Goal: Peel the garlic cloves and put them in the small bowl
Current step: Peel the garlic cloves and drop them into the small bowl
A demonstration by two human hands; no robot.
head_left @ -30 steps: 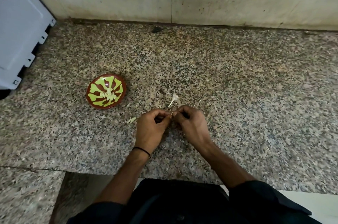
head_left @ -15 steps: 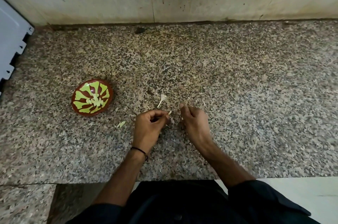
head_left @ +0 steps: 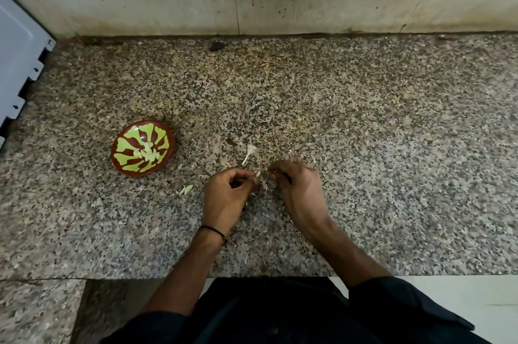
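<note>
Surface [head_left: 364, 119]: speckled granite.
Right hand [head_left: 297, 186]: fingers curled; whether it holds anything cannot be told.
Left hand [head_left: 227, 195]: curled, just beside the right hand, pinching a garlic clove [head_left: 258, 174] at its fingertips.
Small bowl [head_left: 123, 165]: left of the hands, with peeled cloves [head_left: 145, 151] inside.
Garlic stem [head_left: 249, 153]: lies just beyond the hands.

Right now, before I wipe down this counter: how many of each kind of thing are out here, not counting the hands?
Small bowl: 1
Garlic clove, pinched by the left hand: 1
Loose garlic bits on the counter: 2
Peeled cloves in the bowl: a heap, too merged to count
Total counted: 4
</note>
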